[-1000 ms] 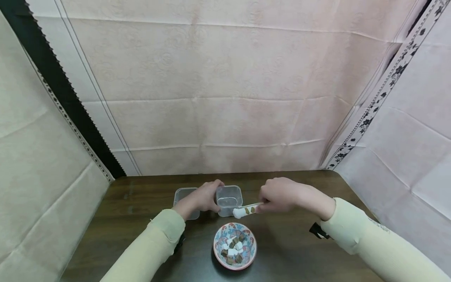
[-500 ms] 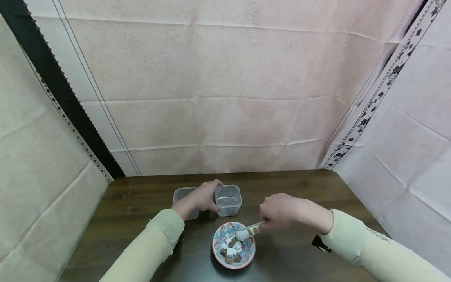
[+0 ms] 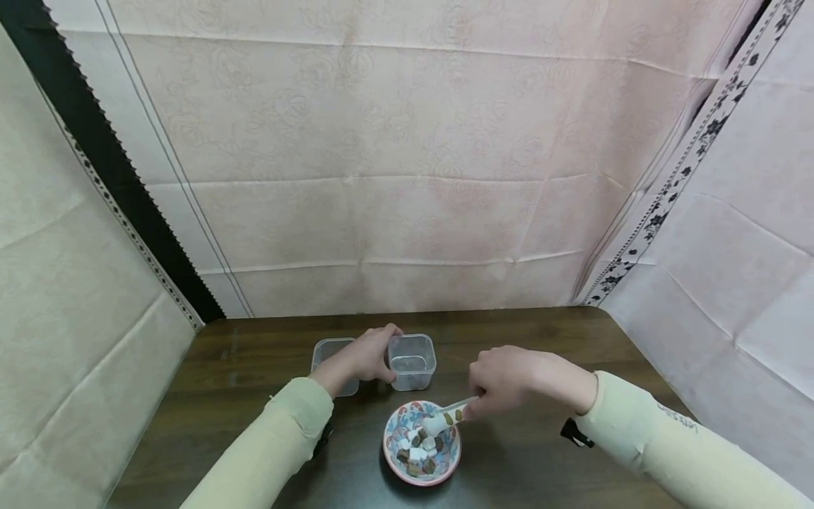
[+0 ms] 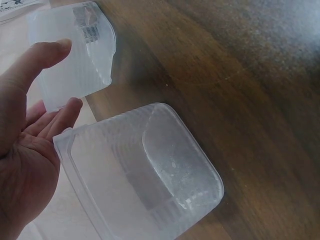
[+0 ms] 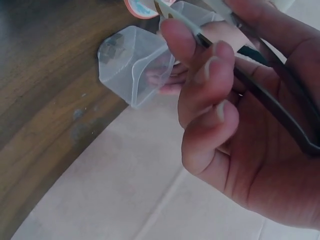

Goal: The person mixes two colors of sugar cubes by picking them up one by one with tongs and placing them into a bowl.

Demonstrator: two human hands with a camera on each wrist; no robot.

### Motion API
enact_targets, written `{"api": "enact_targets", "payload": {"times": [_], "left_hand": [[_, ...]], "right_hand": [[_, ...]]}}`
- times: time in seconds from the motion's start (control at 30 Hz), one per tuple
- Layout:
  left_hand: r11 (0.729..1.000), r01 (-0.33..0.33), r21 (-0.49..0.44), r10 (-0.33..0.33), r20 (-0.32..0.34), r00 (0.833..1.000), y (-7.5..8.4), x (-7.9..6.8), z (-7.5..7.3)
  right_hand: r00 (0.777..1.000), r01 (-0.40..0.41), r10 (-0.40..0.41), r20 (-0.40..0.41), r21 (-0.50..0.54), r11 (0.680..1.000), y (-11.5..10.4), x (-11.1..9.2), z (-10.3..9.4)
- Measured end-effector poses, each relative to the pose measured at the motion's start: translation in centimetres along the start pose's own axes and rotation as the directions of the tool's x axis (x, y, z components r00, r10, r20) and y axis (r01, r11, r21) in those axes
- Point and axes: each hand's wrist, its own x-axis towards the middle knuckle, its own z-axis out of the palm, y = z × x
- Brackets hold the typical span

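My right hand [image 3: 509, 382] holds a pair of tongs [image 3: 454, 416], white with a brown pattern towards the tips and dark along the arms [image 5: 265, 97]. The white tips are in the patterned bowl [image 3: 458, 456], among white cubes [image 3: 417, 454] and brown cubes [image 3: 429, 466]. Whether they pinch a cube cannot be made out. My left hand [image 3: 365, 355] lies between two clear plastic containers, thumb and fingers spread along the side of the right container [image 3: 413, 379]. The left container [image 3: 327, 346] is partly hidden behind that hand. No cubes show in the right container.
A brown wooden table [image 3: 254, 403] carries the bowl and containers. Pale cloth [image 3: 394, 141] hangs at the back and both sides, with a dark strip [image 3: 127, 177] at the left. Dark wrist gear [image 3: 577, 433] hangs beneath the right sleeve.
The right hand has brought the tongs from the right container's near edge down into the bowl, then shifted them slightly there. The left hand and both containers stay put.
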Motion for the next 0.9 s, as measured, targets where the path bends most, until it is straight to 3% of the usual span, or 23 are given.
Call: {"api": "enact_targets", "payload": {"times": [0.27, 0.47, 0.7, 0.9], "left_hand": [[1.0, -0.008, 0.005, 0.008, -0.01, 1.0, -0.1, 0.0, 0.1], [1.0, -0.018, 0.015, 0.018, -0.017, 1.0, -0.2, 0.1, 0.2], [1.0, -0.011, 0.004, 0.011, -0.015, 1.0, -0.2, -0.1, 0.1], [1.0, -0.013, 0.008, 0.013, -0.017, 1.0, -0.3, -0.1, 0.2]], "right_hand": [[0.998, 0.061, -0.061, 0.0, 0.087, 0.994, 1.3, 0.4, -2.0], [0.999, 0.028, -0.025, -0.027, 0.095, 0.995, 2.0, 1.3, -3.6], [0.997, 0.013, -0.012, -0.077, 0.012, 1.0, 2.5, 3.1, -4.9], [0.997, -0.063, 0.065, -0.048, 0.029, 0.998, 2.4, 4.7, -5.5]]}}
